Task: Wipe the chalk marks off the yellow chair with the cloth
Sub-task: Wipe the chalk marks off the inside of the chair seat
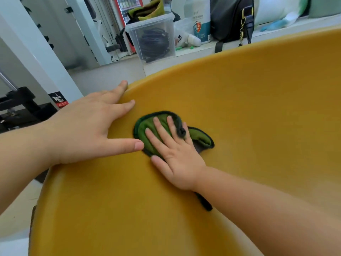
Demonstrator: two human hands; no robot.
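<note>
Presses the green cloth flat on the shell of the yellow chair with the right hand, fingers straight and slightly spread, braces the rim with the spread left hand, thumb touching the cloth, and faces a clear plastic bin and black bag beyond.

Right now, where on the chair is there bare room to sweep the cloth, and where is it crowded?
The yellow chair is bare right of the cloth, out to its far rim, and between the forearms nearer the camera. Crowded at the left rim: the left hand rests there, thumb beside the cloth under the right hand.
</note>
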